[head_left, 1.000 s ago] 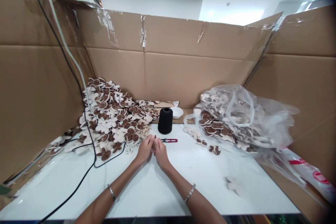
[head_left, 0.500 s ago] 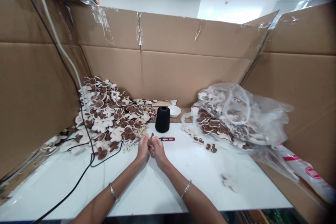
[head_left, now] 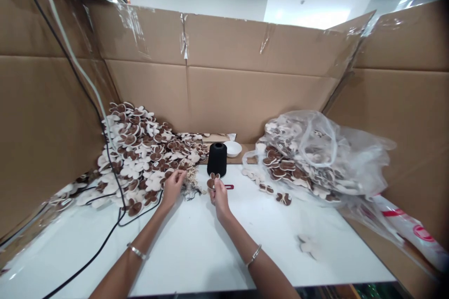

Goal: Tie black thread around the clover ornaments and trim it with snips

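My right hand (head_left: 220, 198) is closed on a brown flower-shaped piece (head_left: 212, 181) with a pale edge, held upright just in front of the black thread cone (head_left: 217, 160). Behind that hand lie the red-handled thread snips (head_left: 228, 187), partly covered by it. My left hand (head_left: 172, 190) is at the near right edge of a big heap of brown and white flower pieces (head_left: 140, 149). Its fingers are bent together beside a tangle of beige cords (head_left: 191, 177); anything between them is too small to make out. Dark thread scraps (head_left: 192, 191) lie close by.
A clear plastic bag (head_left: 315, 145) spills more flower pieces at the right. Two tied brown pieces (head_left: 283, 198) and a white flower piece (head_left: 307, 246) lie on the white table (head_left: 189, 252). A white bowl (head_left: 233, 149) stands behind the cone. Black cable (head_left: 119, 196) crosses the left; cardboard walls (head_left: 245, 93) surround.
My hands were together around a brown piece and have parted. The left went left to the heap's edge; the right kept a brown flower piece. Dark thread scraps now show on the cords.
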